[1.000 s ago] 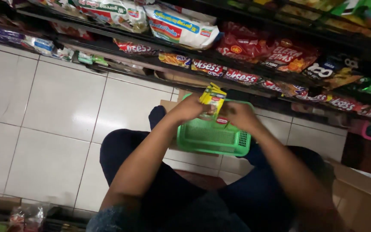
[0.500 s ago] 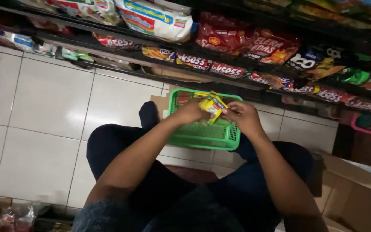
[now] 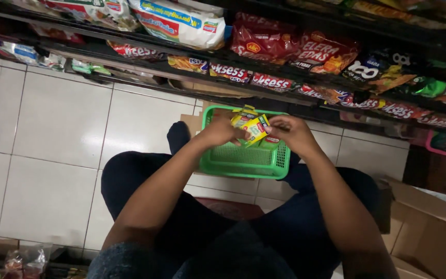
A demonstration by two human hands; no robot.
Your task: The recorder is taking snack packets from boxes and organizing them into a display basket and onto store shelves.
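I sit on a low red stool (image 3: 231, 207) with a green plastic basket (image 3: 243, 166) on the floor between my knees. Both hands are over the basket, holding a small bunch of yellow and green sachets (image 3: 254, 129). My left hand (image 3: 220, 133) grips the bunch from the left side. My right hand (image 3: 291, 132) pinches it from the right, fingers curled around the packets' edge. The basket's mesh floor shows bare below the hands.
Low shelves (image 3: 264, 67) packed with red, white and dark snack packets run across the top. White floor tiles (image 3: 58, 150) lie to the left. An open cardboard box (image 3: 429, 227) stands at the right, and plastic-wrapped goods (image 3: 24, 258) sit at the bottom left.
My hands have lowered the sachets from above the basket's far rim down over its inside. The view has shifted slightly toward the shelves.
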